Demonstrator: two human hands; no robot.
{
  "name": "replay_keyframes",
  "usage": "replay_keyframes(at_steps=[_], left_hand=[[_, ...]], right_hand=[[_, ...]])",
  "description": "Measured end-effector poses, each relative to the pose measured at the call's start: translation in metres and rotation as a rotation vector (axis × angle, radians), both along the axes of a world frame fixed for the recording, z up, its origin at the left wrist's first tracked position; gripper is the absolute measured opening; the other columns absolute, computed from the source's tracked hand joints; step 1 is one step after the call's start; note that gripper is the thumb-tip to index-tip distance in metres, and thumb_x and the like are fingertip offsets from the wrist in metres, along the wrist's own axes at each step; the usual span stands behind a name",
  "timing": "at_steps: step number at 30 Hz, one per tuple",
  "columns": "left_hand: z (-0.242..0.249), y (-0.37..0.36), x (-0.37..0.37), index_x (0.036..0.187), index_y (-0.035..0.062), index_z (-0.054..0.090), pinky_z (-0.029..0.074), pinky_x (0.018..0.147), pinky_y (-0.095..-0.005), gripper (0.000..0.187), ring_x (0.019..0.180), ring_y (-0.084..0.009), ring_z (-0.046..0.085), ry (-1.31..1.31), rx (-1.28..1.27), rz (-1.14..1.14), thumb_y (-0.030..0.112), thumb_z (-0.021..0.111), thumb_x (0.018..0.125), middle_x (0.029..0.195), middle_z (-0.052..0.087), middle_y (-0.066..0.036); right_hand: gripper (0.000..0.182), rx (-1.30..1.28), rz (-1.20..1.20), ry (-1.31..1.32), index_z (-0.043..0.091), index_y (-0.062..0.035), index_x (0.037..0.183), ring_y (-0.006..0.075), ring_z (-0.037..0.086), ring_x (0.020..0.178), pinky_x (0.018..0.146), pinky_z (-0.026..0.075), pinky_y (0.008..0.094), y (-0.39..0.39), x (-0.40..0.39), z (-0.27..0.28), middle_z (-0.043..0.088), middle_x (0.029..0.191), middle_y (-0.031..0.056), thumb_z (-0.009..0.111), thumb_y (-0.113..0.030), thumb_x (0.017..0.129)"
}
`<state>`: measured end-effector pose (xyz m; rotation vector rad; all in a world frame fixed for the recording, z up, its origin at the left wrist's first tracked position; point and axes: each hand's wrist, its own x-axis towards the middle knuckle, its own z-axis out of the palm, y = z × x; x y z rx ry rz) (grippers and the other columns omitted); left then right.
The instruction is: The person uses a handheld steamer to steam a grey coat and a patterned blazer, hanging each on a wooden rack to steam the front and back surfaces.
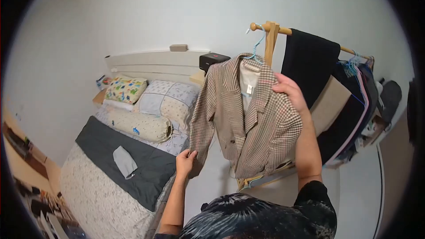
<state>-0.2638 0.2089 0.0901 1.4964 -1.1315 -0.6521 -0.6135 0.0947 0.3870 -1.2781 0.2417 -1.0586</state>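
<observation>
A brown-and-cream checked blazer (265,124) is on a light-blue hanger (256,49), its front facing me and its pale lining showing at the neck. The hanger's hook overlaps the end of a wooden clothes rack (271,40) in this view. My left hand (183,164) is closed on the cuff of one sleeve, which it draws down and out to the left. High on the other side, near the collar and shoulder, my right hand (290,90) grips the blazer with the thumb in front and the fingers partly hidden.
Black trousers (307,62) and several other garments hang along the rack at right. On the left stands a bed with pillows (126,89), a bolster (141,125), a dark grey blanket (110,144) and a grey pouch (125,163). A black box (213,59) sits by the headboard.
</observation>
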Motion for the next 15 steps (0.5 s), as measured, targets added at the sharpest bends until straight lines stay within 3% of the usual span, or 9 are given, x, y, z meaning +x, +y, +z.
replay_keyframes(at_steps=[2,4,6,8,10,12,15], left_hand=[[-0.028,-0.026,0.019,0.083,-0.0039,0.066,0.042,0.057,-0.0266,0.017,0.063,-0.0067,0.051,-0.015,0.021,-0.044,0.012,0.068,0.088,0.07,0.062,0.001],[-0.025,-0.05,0.036,0.093,-0.0039,0.067,0.046,0.065,-0.0254,0.015,0.072,-0.0081,0.057,-0.094,0.203,-0.168,0.011,0.068,0.089,0.08,0.068,-0.003],[-0.033,-0.083,0.044,0.103,-0.0033,0.064,0.048,0.067,-0.0261,0.021,0.072,-0.0101,0.058,-0.097,0.106,-0.319,0.011,0.068,0.088,0.085,0.069,-0.003],[-0.035,-0.124,0.047,0.118,-0.0014,0.059,0.05,0.078,-0.0294,0.039,0.083,-0.0152,0.062,-0.11,0.029,-0.379,0.016,0.072,0.085,0.1,0.069,-0.008],[0.022,-0.147,0.034,0.127,0.0004,0.054,0.048,0.09,-0.0332,0.055,0.102,-0.0204,0.061,-0.292,-0.173,-0.397,0.021,0.076,0.082,0.115,0.065,-0.012],[0.069,-0.182,0.023,0.134,0.002,0.049,0.044,0.096,-0.0373,0.066,0.118,-0.0238,0.055,-0.288,-0.253,-0.477,0.024,0.078,0.079,0.126,0.059,-0.015],[0.142,-0.212,0.001,0.134,-0.0007,0.047,0.044,0.098,-0.0383,0.068,0.115,-0.0315,0.058,-0.239,-0.523,-0.444,0.025,0.078,0.079,0.122,0.061,-0.021]], right_hand=[[0.051,-0.06,-0.161,0.038,0.044,0.0122,0.132,0.0211,0.061,0.109,0.098,0.045,0.032,0.01,-0.01,-0.001,0.06,0.125,0.0176,0.053,0.001,0.083],[0.046,-0.17,-0.334,0.178,0.046,0.0081,0.132,0.0165,0.061,0.105,0.094,0.046,0.0276,0.022,-0.019,0.003,0.062,0.119,0.0135,0.054,-0.004,0.089],[0.045,-0.172,-0.536,0.339,0.047,0.0056,0.133,0.0139,0.06,0.1,0.092,0.045,0.0263,0.049,-0.035,0.004,0.062,0.114,0.0088,0.054,-0.006,0.09],[0.043,-0.16,-0.679,0.347,0.05,0.0035,0.131,0.0127,0.059,0.099,0.091,0.044,0.0255,0.082,-0.028,-0.006,0.061,0.111,0.0055,0.057,-0.006,0.09],[0.04,-0.32,-1.005,0.536,0.053,0.0033,0.127,0.0129,0.057,0.101,0.089,0.044,0.0256,0.102,-0.023,-0.022,0.061,0.111,0.005,0.059,-0.004,0.088],[0.033,-0.272,-1.115,0.513,0.058,0.0031,0.118,0.0107,0.057,0.098,0.085,0.046,0.0247,0.114,-0.015,-0.043,0.062,0.108,0.0043,0.066,-0.005,0.087],[0.026,-0.198,-1.253,0.569,0.06,0.0026,0.112,0.0078,0.058,0.088,0.077,0.047,0.0224,0.111,-0.021,-0.075,0.064,0.099,0.0021,0.068,-0.006,0.088]])
